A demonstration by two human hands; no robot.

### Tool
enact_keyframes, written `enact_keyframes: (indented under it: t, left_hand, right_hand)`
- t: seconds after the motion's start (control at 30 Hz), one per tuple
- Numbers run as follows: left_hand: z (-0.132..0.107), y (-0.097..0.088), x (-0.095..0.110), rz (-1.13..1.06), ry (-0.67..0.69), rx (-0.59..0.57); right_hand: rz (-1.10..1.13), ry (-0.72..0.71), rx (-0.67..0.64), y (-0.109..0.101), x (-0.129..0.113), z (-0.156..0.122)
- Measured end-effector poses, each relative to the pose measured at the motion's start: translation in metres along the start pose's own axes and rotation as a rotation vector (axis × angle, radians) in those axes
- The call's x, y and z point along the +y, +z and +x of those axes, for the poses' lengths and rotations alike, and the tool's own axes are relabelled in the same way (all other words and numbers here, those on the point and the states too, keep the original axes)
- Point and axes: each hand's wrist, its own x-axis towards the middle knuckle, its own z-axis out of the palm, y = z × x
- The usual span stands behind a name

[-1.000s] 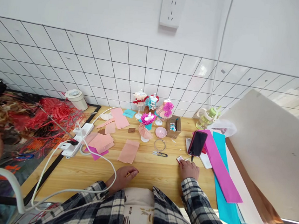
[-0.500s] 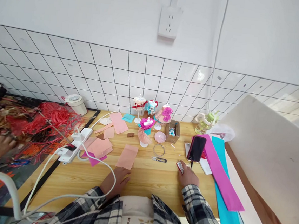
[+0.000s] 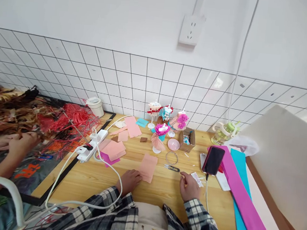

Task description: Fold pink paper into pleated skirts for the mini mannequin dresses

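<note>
My left hand [image 3: 130,182] rests on the wooden table, fingertips at the lower left edge of a pink crepe paper piece [image 3: 147,168]. It grips nothing that I can see. My right hand [image 3: 189,188] lies palm down, its index finger stretched toward the handle end of black-handled thread snips [image 3: 172,168]. A small white packet with red marks [image 3: 197,179] lies just right of that hand. Above the snips is a thin wire ring [image 3: 171,158]. Several small dress stands decorated with crepe paper stand behind, the nearest with a magenta top and pink skirt [image 3: 158,141].
Pink paper pieces [image 3: 114,149] lie left, beside a white power strip [image 3: 93,146] with a looping cable. A pink bowl [image 3: 173,144], small box [image 3: 187,139], phone [image 3: 213,160] and bottle [image 3: 225,132] stand right of centre. A co-worker's hands [image 3: 21,145] are far left.
My right hand has let go of the packet and moved left toward the snips. My left hand has come to the paper's edge. The view has swung left; both co-worker's hands now show.
</note>
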Motion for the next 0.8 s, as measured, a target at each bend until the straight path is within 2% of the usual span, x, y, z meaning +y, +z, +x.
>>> enact_keyframes:
  t: [0.07, 0.13, 0.2, 0.3, 0.43, 0.8]
  left_hand:
    - [0.008, 0.000, 0.009, 0.013, 0.029, -0.013]
    - [0.016, -0.001, 0.017, 0.023, 0.054, -0.020]
    - [0.023, -0.001, 0.023, 0.032, 0.067, -0.024]
    - [0.029, 0.000, 0.028, 0.047, 0.063, -0.033]
    - [0.025, 0.005, 0.033, 0.058, 0.065, -0.048]
    - [0.020, 0.011, 0.033, 0.043, 0.049, -0.056]
  right_hand:
    - [0.007, -0.148, -0.065, 0.005, -0.018, 0.007]
    - [0.018, -0.310, -0.187, 0.015, -0.037, 0.011]
    - [0.012, -0.397, -0.317, 0.028, -0.054, 0.012]
    - [-0.047, -0.374, -0.433, 0.048, -0.072, 0.008]
    - [-0.095, -0.336, -0.470, 0.065, -0.079, 0.000]
    - [-0.176, -0.316, -0.515, 0.069, -0.073, -0.010]
